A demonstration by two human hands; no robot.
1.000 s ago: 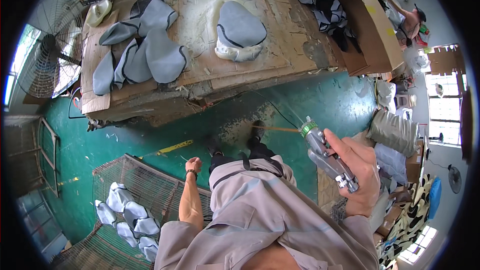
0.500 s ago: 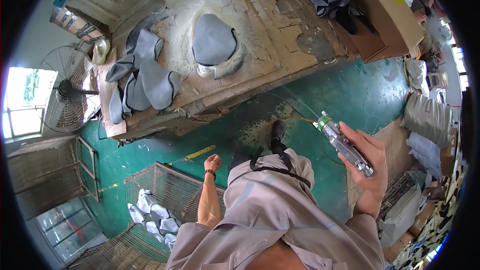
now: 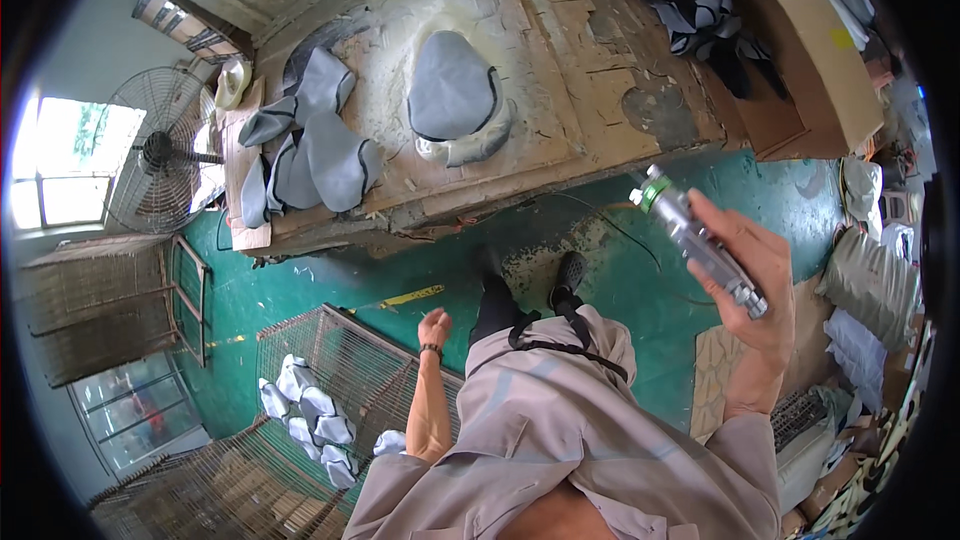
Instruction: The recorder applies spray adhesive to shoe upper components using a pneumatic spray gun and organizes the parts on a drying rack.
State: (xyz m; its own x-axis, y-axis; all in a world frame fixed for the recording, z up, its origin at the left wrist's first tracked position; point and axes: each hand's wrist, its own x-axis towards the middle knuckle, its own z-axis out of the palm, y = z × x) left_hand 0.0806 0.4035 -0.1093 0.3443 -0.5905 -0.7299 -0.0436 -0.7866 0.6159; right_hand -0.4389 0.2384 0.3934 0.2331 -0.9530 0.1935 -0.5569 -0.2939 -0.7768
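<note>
My right hand is wrapped round a metal spray gun with a green ring, held above the floor in front of the worktable. A thin hose trails near its front end. My left hand hangs low at my side over the wire rack, fingers curled in a loose fist, nothing visible in it. On the table, a grey, dark-edged fabric piece covers a pale rounded form. Several similar grey pieces lie heaped to its left. Neither hand touches them.
A cardboard box at the far right holds more grey and black pieces. A large fan stands left of the table. Wire racks with grey-white pieces are at lower left. Sacks line the right side.
The view has shifted, so the table and its pieces appear farther right. My right hand still holds the spray gun, slightly higher and farther right in the picture. My left hand's fingers look more curled.
</note>
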